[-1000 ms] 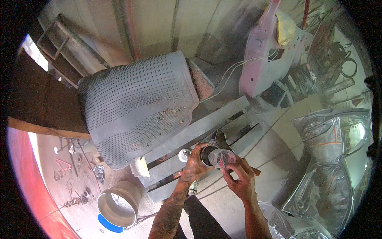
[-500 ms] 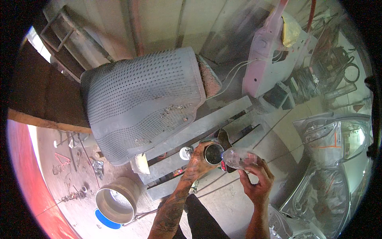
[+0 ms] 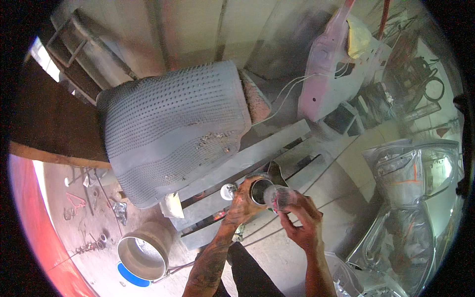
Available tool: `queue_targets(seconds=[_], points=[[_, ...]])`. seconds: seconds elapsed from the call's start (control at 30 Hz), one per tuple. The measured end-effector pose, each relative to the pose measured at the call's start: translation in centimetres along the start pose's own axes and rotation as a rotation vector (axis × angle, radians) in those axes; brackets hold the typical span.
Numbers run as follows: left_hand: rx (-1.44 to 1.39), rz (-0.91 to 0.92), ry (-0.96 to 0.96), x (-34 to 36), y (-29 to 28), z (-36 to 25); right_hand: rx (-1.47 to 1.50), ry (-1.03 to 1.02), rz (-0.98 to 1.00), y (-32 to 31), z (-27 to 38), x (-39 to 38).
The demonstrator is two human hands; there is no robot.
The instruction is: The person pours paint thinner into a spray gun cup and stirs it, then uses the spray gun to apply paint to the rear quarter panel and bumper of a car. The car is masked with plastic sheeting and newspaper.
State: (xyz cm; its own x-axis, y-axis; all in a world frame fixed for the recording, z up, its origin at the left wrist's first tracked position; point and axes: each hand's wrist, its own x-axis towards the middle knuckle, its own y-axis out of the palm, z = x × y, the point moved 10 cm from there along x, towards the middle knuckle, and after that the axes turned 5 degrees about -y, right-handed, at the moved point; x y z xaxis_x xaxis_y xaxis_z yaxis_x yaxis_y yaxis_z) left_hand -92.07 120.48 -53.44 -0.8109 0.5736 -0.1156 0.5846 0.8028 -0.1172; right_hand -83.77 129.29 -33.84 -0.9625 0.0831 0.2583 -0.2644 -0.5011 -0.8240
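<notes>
My left hand (image 3: 241, 202) is wrapped round a round, open-topped cup (image 3: 259, 192) with a dark inside, held above the slatted grey bench. In my right hand (image 3: 303, 222) is a clear plastic bottle (image 3: 280, 196), gripped from the right side and tilted against the cup's right rim. The bottle's mouth is hidden, and I cannot tell whether anything flows from it. A dark curved piece (image 3: 276, 173) stands just beyond the cup; whether it joins the cup is unclear. Left of my left hand lies a small white round object (image 3: 228, 191).
A grey perforated mat (image 3: 173, 128) is draped over the slatted bench (image 3: 198, 208). On the floor stands a beige bucket (image 3: 143, 252) by a blue disc (image 3: 132, 275). Plastic-covered panels (image 3: 401, 227) are at the right; a pinkish panel (image 3: 321, 74) leans farther back.
My right hand has shifted left and turned the bottle, bringing it closer over the cup's rim. The cup and my left hand have moved only slightly left in view.
</notes>
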Motion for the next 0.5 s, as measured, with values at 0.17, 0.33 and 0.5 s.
queue_targets(seconds=[0.17, 0.33, 0.5], points=[[-0.062, -0.016, 0.171, -0.2, -0.9, -2.2, 0.025, 0.027, 0.061, 4.5, -2.0, -1.9], [-0.009, -0.013, 0.23, -0.6, -1.8, -3.0, 0.023, 0.034, 0.067, 6.9, -2.1, -3.0], [-0.006, -0.001, 0.203, -1.4, -3.0, -2.1, 0.026, 0.089, -0.022, 7.2, -0.8, -2.9]])
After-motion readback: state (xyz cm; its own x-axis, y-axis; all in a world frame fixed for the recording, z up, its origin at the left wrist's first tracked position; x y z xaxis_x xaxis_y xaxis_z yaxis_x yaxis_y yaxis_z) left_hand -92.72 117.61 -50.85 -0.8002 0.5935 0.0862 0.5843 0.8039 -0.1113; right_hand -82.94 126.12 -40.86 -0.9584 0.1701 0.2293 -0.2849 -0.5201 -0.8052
